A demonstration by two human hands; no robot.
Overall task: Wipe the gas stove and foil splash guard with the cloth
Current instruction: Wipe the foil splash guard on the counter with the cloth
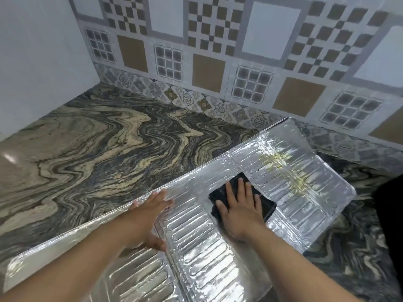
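The silver foil splash guard lies unfolded flat on the marbled counter, running from the lower left to the right. Yellowish stains show on its far right panel. A folded black cloth lies on the middle panel. My right hand presses flat on the cloth with straight, spread fingers. My left hand rests with straight fingers on the guard's upper left edge, holding it down. The gas stove is out of view.
The marbled stone counter stretches left and behind the guard. A patterned tile wall rises at the back and a plain white wall at the left. Something dark sits at the right edge.
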